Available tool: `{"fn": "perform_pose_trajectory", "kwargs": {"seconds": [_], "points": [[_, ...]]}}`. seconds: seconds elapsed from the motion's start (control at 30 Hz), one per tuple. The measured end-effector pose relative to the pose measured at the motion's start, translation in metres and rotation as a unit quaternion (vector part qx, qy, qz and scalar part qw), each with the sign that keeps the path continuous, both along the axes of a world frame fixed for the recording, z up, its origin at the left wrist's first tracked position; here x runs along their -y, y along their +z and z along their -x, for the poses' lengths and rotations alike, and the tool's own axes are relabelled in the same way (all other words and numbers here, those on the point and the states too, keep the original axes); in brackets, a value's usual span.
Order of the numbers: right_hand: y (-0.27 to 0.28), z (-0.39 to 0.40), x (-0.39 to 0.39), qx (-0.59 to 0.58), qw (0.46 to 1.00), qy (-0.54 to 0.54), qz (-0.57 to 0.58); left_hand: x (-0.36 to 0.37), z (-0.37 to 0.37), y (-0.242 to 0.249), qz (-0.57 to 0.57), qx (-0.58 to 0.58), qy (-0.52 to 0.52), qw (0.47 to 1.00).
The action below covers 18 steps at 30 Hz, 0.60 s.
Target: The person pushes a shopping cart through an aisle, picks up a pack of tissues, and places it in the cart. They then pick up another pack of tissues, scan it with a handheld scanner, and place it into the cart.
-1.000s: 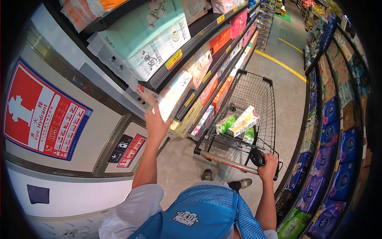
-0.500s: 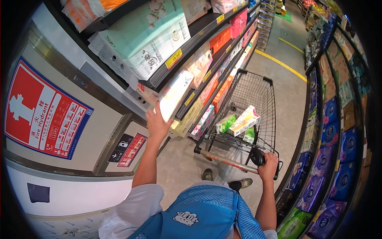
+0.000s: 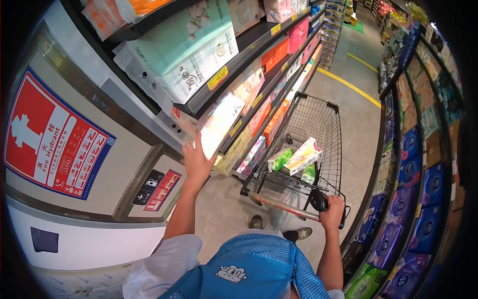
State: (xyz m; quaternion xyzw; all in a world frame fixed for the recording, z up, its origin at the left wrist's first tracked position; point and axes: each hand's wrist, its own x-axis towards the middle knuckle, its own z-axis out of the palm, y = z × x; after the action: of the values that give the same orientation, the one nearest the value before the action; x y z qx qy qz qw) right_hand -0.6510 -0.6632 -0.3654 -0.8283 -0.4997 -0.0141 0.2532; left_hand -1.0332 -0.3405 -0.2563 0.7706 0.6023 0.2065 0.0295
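My left hand grips the near end of a pale tissue pack that sticks out from the left shelf, tilted outward. My right hand is closed around the handle of a black wire shopping cart. In the cart lie a green pack, a cream and red pack and another small green pack.
Shelves of tissue packs run along the left, with a large mint pack above. Blue and purple packs line the right shelves. A red fire hydrant sign is on the wall at left. The aisle floor carries a yellow line.
The pale pack has come further out of the shelf with my left hand on it. The cart and my right hand shifted slightly.
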Motion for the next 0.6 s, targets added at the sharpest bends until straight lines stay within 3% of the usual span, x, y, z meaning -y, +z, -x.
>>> {"fn": "perform_pose_trajectory", "kwargs": {"seconds": [0.3, 0.6], "points": [[0.005, 0.001, -0.001, -0.004, 1.000, -0.001, 0.022, 0.011, 0.027, -0.018, -0.015, 0.119, 0.053, 0.991], [0.000, -0.001, -0.001, 0.001, 1.000, 0.004, 0.019, -0.005, 0.041, -0.033, -0.012, 0.163, 0.083, 0.983]]}}
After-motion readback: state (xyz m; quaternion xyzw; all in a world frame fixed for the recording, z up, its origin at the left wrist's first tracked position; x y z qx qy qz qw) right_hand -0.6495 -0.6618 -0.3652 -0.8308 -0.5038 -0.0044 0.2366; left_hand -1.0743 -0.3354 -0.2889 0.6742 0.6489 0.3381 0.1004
